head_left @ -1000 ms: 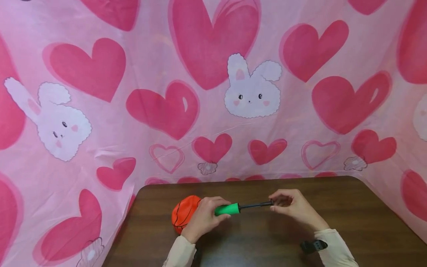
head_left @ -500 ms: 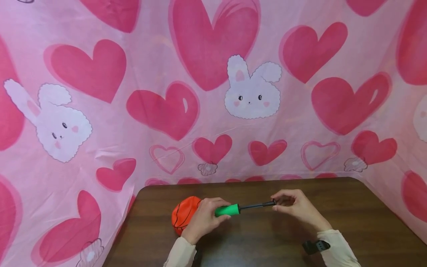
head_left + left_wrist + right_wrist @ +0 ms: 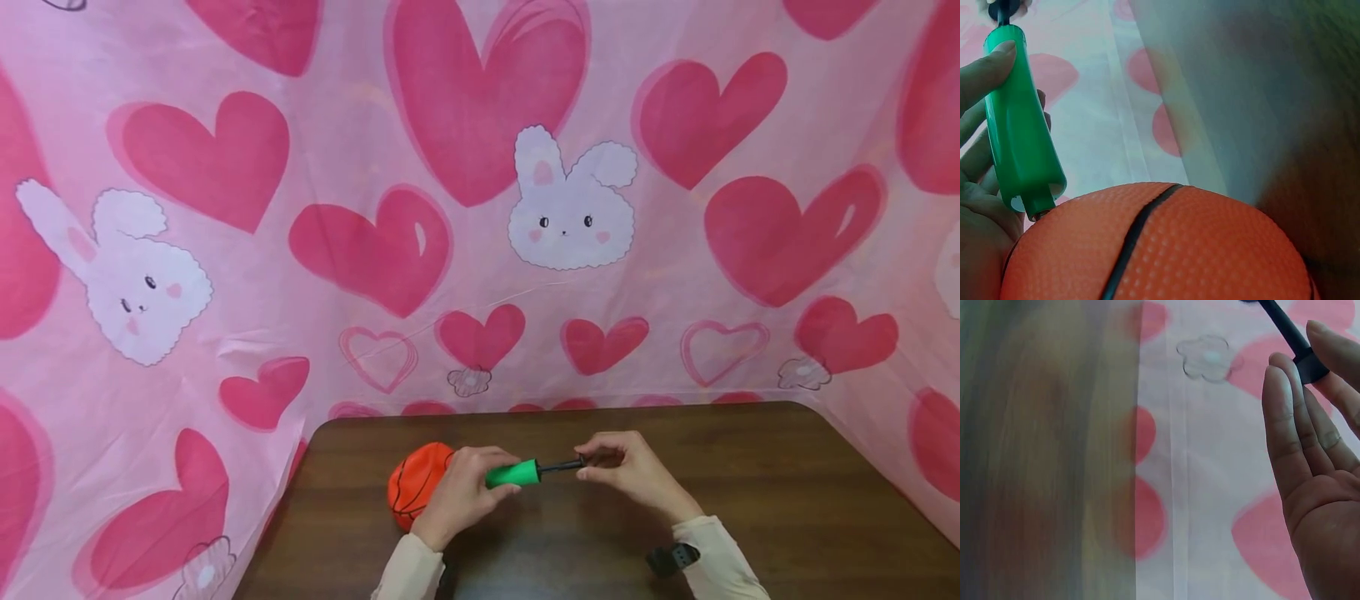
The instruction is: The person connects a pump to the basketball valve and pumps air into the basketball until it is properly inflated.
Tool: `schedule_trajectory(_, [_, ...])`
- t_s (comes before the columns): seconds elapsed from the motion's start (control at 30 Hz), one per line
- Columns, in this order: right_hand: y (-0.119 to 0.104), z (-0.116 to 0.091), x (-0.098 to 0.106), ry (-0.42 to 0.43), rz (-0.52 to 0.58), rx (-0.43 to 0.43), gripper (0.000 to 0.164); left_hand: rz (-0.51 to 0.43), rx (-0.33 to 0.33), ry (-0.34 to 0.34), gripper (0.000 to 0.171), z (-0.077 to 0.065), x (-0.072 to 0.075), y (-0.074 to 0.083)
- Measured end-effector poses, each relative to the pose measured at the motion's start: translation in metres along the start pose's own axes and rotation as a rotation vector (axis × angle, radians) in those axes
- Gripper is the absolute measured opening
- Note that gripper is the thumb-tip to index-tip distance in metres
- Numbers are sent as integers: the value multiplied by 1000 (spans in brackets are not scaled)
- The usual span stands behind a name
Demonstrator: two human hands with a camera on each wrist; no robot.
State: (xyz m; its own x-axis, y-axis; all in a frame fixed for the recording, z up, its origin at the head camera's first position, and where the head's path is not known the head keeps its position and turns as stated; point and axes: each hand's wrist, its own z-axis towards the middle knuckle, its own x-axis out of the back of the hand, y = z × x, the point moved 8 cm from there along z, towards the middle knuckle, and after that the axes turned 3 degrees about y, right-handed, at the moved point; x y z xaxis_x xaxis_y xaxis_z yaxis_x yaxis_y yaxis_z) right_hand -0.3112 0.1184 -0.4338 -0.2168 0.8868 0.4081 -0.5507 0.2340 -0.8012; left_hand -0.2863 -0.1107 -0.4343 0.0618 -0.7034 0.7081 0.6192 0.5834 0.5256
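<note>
My left hand [image 3: 467, 487] grips the green barrel of a small hand pump [image 3: 513, 474], thumb along its side in the left wrist view. At the barrel's lower end, the pump's nozzle meets an orange ball with black lines [image 3: 1166, 250]; the exact joint is partly hidden. In the head view the ball [image 3: 415, 485] looks creased and sits left of the left hand, partly covered by it. My right hand [image 3: 633, 468] pinches the black handle [image 3: 1311, 369] at the end of the pump's rod between thumb and fingers. Part of the rod stands out of the barrel.
A dark brown wooden table [image 3: 570, 550] lies under both hands. Behind it and at the sides hangs a pink cloth [image 3: 465, 283] printed with hearts and rabbits. A black strap device [image 3: 672, 558] is on the right wrist.
My right hand first drew the handle slightly outward, then moved left toward the barrel, so less of the rod shows. The left hand and the ball have stayed nearly in place.
</note>
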Motion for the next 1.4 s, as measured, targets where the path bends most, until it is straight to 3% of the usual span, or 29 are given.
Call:
schedule_trajectory(0.27, [-6, 12, -33, -59, 16, 9, 23, -5, 3, 8, 31, 1, 1, 1])
schedule_trajectory(0.57, [-6, 13, -36, -50, 0, -2, 21, -8, -3, 6, 32, 0, 3, 2])
schedule_trajectory(0.83, [-3, 10, -34, -60, -2, -38, 22, -24, -7, 9, 32, 0, 2, 1])
schedule_trajectory(1.07, [-7, 7, -29, -58, -42, -6, 22, -10, -39, 17, 34, 0, 1, 2])
schedule_trajectory(1.4, [-4, 0, 0, -10, -42, -6, 23, -3, -43, 32, 34, 0, 4, 0])
